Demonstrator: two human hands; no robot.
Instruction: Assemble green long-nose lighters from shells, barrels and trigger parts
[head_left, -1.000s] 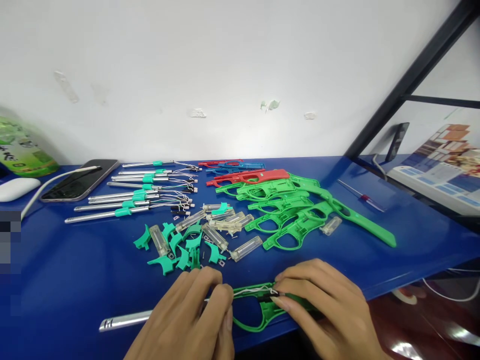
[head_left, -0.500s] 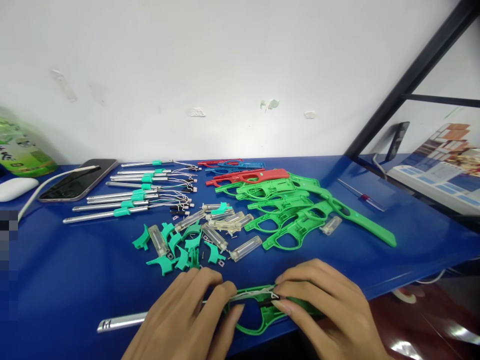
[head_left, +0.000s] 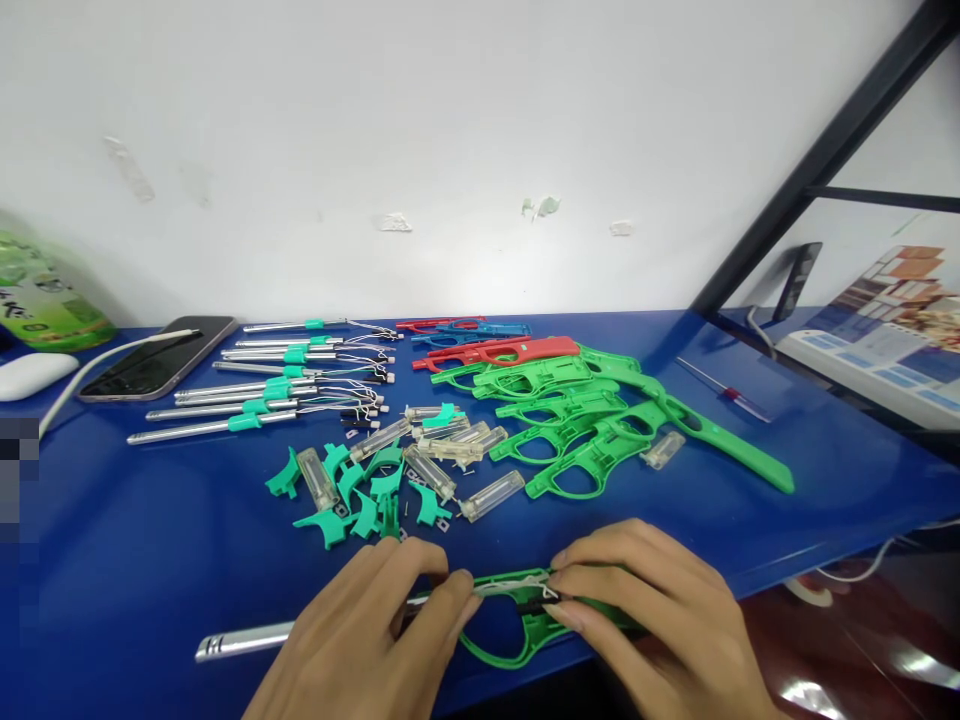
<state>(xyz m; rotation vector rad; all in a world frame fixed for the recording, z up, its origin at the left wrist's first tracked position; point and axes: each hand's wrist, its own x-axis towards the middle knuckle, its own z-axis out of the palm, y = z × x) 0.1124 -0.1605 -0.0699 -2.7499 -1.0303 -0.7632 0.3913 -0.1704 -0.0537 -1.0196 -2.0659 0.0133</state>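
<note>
At the table's near edge lies a green plastic handle shell (head_left: 517, 628) with a silver metal tube (head_left: 244, 640) sticking out to its left and thin white wires (head_left: 514, 582) along its top. My left hand (head_left: 367, 640) pinches the tube where it meets the shell, fingers closed. Resting on the shell's right part, my right hand (head_left: 645, 615) presses its fingertips onto the wires and a small black piece.
On the blue table (head_left: 135, 540) lie a row of silver tubes with teal collars (head_left: 262, 395), loose teal triggers and clear parts (head_left: 382, 475), and stacked green, red and blue shells (head_left: 577, 415). A phone (head_left: 157, 358), a white mouse (head_left: 30, 375) and a green bottle (head_left: 45, 300) sit far left.
My left fingers shifted slightly along the tube and shell joint. The right hand stays pressed on the shell; the shell barely moved.
</note>
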